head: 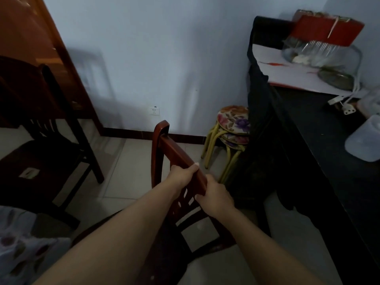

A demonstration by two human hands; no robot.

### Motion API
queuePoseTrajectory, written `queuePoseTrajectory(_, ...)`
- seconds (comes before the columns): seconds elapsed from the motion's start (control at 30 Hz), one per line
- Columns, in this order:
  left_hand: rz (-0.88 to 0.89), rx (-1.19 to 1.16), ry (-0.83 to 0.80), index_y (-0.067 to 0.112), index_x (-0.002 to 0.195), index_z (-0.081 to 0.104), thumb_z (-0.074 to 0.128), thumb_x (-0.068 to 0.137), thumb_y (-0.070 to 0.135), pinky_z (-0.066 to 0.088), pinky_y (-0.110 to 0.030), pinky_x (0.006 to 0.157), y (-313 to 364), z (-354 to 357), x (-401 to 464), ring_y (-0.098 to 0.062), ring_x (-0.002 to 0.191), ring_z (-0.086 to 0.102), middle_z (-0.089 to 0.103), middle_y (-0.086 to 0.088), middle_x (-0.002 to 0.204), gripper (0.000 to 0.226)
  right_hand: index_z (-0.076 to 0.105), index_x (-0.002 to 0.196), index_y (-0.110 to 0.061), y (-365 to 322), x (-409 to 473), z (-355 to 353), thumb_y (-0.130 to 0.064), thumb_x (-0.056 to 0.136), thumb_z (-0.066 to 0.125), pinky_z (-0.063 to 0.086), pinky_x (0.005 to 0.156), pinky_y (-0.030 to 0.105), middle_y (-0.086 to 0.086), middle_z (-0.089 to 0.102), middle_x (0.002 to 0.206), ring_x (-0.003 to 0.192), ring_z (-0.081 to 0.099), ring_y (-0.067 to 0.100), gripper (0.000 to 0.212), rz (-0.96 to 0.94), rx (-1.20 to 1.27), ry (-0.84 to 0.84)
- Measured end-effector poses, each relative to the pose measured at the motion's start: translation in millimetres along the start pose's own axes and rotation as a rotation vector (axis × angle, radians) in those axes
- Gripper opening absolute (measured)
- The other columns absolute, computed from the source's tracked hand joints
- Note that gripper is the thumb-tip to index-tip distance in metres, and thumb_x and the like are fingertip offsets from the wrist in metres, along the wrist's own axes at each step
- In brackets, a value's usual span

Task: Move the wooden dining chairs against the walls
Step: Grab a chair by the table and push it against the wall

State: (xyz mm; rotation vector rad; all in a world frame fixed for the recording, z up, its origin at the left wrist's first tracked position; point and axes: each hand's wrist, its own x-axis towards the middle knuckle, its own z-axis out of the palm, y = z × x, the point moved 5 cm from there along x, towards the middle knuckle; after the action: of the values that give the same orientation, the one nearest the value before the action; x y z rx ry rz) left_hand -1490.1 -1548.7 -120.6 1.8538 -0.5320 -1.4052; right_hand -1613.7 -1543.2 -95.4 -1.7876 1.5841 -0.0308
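Observation:
A reddish wooden dining chair [164,140] stands in front of me, its slatted back toward me and tilted in the view. My left hand [183,174] and my right hand [216,195] both grip its top rail, side by side. A second, darker wooden chair [51,145] stands to the left on the tiled floor, close to the wooden door. Its seat carries a small pale patch. The pale wall [164,68] lies straight ahead.
Stacked stools with floral cushions [232,124] sit in the corner beside a black table [308,130] on the right, which holds a red box, plastic containers and a power strip. A wooden door [41,48] is at left. Bare tiled floor lies between the chairs.

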Motion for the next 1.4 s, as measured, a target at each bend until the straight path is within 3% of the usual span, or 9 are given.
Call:
queuePoseTrajectory(0.1,-0.037,-0.018,0.004,0.005,0.142,0.035,0.066,0.079,0.047,0.045,-0.037,0.095,0.4,0.6,13.9,-0.029,0.113,0.059,0.060,-0.013,0.127,0.082,0.060,0.111,-0.015,3.1,8.8,-0.9,-0.019,0.084,0.063,0.054,0.081,0.037,0.007,0.065,0.097,0.088,0.063,0.023,0.027,0.083,0.114,-0.125)
queuePoseTrajectory(0.23,-0.057,-0.023,0.009,0.008,0.129,0.048,0.069,0.072,0.038,0.047,-0.029,0.068,0.0,-1.5,18.9,-0.020,0.086,0.062,0.065,-0.008,0.106,0.068,0.063,0.104,-0.016,1.1,10.9,0.1,-0.015,0.083,0.061,0.055,0.084,0.040,0.006,0.067,0.094,0.089,0.065,0.026,0.021,0.075,0.105,-0.130)
queuePoseTrajectory(0.4,-0.081,-0.154,0.032,0.002,0.127,0.047,0.071,0.064,0.025,0.055,-0.036,0.080,1.9,-20.4,15.0,-0.024,0.086,0.064,0.065,-0.013,0.103,0.071,0.063,0.101,-0.022,-18.2,8.6,4.9,-0.010,0.079,0.062,0.057,0.080,0.037,0.001,0.065,0.086,0.085,0.065,0.021,0.025,0.032,0.113,-0.189)
queuePoseTrajectory(0.57,-0.071,-0.277,0.084,0.003,0.107,0.047,0.063,0.070,0.014,0.047,-0.029,0.056,25.8,-73.9,10.0,-0.020,0.071,0.055,0.056,-0.008,0.081,0.042,0.063,0.093,-0.020,-73.6,9.5,9.8,-0.009,0.071,0.059,0.056,0.078,0.042,0.011,0.070,0.093,0.085,0.067,0.028,0.025,-0.094,0.120,-0.235)
queuePoseTrajectory(0.7,-0.028,-0.370,0.100,-0.002,0.124,0.046,0.063,0.071,0.014,0.054,-0.036,0.072,45.3,-114.5,9.5,-0.026,0.085,0.059,0.056,-0.011,0.090,0.058,0.061,0.092,-0.020,-124.3,15.6,6.1,-0.008,0.067,0.058,0.057,0.076,0.041,0.014,0.069,0.094,0.085,0.067,0.027,0.027,-0.212,0.082,-0.280)
queuePoseTrajectory(0.8,0.008,-0.442,0.108,0.001,0.125,0.046,0.063,0.071,0.015,0.053,-0.032,0.065,61.9,-133.3,13.0,-0.027,0.091,0.059,0.056,-0.011,0.092,0.058,0.058,0.088,-0.024,-152.6,25.5,-4.4,-0.006,0.071,0.060,0.054,0.067,0.031,0.006,0.065,0.089,0.078,0.064,0.019,0.025,-0.286,-0.005,-0.283)
queuePoseTrajectory(1.0,0.011,-0.540,0.144,0.004,0.124,0.050,0.061,0.068,0.014,0.051,-0.029,0.059,107.6,-153.0,33.7,-0.027,0.096,0.061,0.058,-0.013,0.106,0.058,0.059,0.110,-0.025,-197.8,60.8,-40.1,-0.007,0.072,0.061,0.049,0.061,0.029,0.004,0.065,0.089,0.075,0.064,0.021,0.042,-0.438,-0.180,-0.253)
queuePoseTrajectory(1.2,0.048,-0.606,0.161,0.003,0.111,0.055,0.062,0.067,0.014,0.054,-0.036,0.076,168.0,-142.0,86.3,-0.027,0.091,0.063,0.061,-0.014,0.102,0.046,0.059,0.114,-0.020,-223.0,138.0,-87.5,-0.003,0.072,0.061,0.056,0.084,0.042,0.012,0.068,0.104,0.092,0.065,0.028,0.045,-0.536,-0.231,-0.250)
queuePoseTrajectory(1.4,0.036,-0.621,0.195,0.002,0.126,0.052,0.062,0.069,0.016,0.051,-0.030,0.061,234.2,-119.7,151.5,-0.025,0.092,0.062,0.062,-0.015,0.116,0.060,0.062,0.110,-0.013,-236.0,235.0,-134.9,0.000,0.070,0.062,0.055,0.085,0.040,0.015,0.069,0.106,0.095,0.066,0.030,0.043,-0.544,-0.263,-0.318)
